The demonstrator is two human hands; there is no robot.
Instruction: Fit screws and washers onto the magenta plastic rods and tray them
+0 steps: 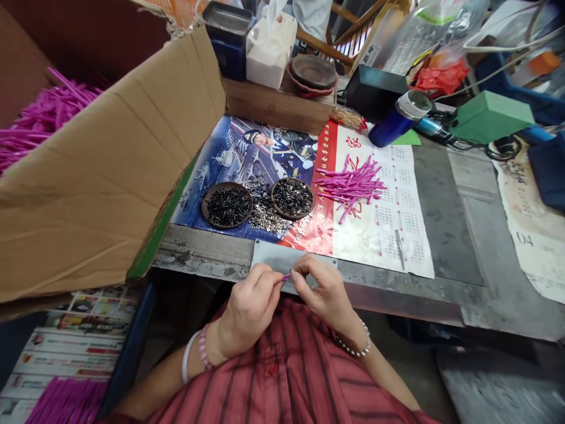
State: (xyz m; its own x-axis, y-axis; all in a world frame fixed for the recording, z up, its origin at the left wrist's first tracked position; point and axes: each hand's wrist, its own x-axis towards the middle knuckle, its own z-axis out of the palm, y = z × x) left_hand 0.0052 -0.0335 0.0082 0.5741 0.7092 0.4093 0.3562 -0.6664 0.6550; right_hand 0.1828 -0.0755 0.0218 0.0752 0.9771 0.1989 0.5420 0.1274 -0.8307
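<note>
My left hand and my right hand meet at the table's near edge, fingers pinched together on a small pink stick piece held between them. Ahead on a calendar poster lie a loose pile of pink sticks, two round dishes of small dark parts, and a scatter of tiny silver rings between the dishes.
A big cardboard box with pink sticks inside stands at left. More pink sticks lie low at left. A blue flask, green box, tissue box and cables crowd the back.
</note>
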